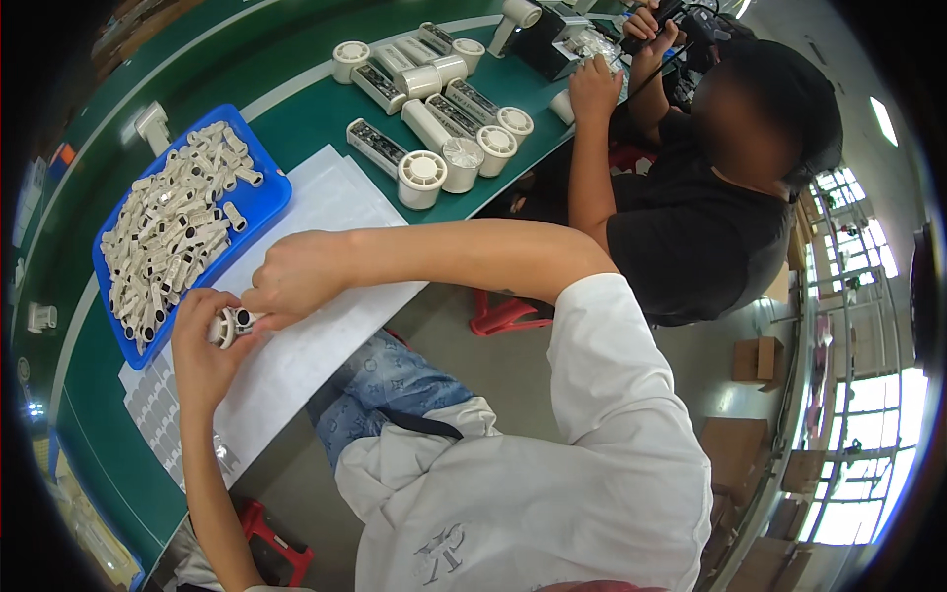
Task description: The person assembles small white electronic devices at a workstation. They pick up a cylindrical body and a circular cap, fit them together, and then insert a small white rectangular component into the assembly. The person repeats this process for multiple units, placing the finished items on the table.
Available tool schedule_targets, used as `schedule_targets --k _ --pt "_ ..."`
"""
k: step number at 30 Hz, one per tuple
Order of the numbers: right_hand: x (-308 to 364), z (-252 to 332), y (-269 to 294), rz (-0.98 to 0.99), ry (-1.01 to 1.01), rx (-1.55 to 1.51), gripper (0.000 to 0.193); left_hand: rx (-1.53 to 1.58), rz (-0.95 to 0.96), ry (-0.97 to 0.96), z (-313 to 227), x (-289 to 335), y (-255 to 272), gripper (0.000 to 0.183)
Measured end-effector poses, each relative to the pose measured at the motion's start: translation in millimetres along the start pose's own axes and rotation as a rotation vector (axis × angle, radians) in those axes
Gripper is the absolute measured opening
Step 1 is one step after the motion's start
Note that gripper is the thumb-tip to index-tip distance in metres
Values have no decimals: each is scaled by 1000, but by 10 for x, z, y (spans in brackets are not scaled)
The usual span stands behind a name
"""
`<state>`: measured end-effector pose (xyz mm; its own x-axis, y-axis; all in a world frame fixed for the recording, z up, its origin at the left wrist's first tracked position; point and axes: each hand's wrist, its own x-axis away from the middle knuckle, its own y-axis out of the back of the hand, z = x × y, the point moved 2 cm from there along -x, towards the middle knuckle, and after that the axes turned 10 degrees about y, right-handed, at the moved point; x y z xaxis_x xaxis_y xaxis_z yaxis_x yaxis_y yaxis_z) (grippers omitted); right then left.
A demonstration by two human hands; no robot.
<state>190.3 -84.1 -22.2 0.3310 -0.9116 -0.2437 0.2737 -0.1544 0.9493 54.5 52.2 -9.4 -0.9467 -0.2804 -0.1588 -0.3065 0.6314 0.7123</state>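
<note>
My left hand (201, 340) is curled around a white round plastic part (227, 328), thumb and fingers on its sides. My right hand (296, 280) is closed against the same piece, its fingertips pinching a small white piece with a dark round opening (244, 318); whether the two are joined I cannot tell. Both hands are just above white sheets (326, 202) on the table. Close beyond them lies a blue tray (276, 187), heaped with small white plastic parts (182, 222) that have dark round ends.
Several white housings with round slotted ends (422, 173) stand at the far right of the green table (306, 109). A co-worker in black (681, 212) sits to my right, hands raised by a black box (538, 49). Red stools (503, 316) are below the table edge.
</note>
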Motion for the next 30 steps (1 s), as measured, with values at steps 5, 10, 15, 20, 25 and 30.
schedule_targets --k 5,10,15,20,25,30 --pt "-18 146 145 126 -176 2 46 52 43 36 -41 -19 34 43" --pt "-54 103 77 187 -205 -44 49 37 36 2 33 -19 -4 45" --pt "60 67 -21 11 -150 -107 44 65 50 -34 -3 -8 -6 44" --pt "-14 90 25 -34 6 110 35 -54 -67 -86 89 35 21 38" --pt "125 133 136 -391 81 311 34 -91 -107 -23 111 20 -73 39" --pt "252 187 143 -460 -154 219 23 -74 -161 63 -8 92 -124 41"
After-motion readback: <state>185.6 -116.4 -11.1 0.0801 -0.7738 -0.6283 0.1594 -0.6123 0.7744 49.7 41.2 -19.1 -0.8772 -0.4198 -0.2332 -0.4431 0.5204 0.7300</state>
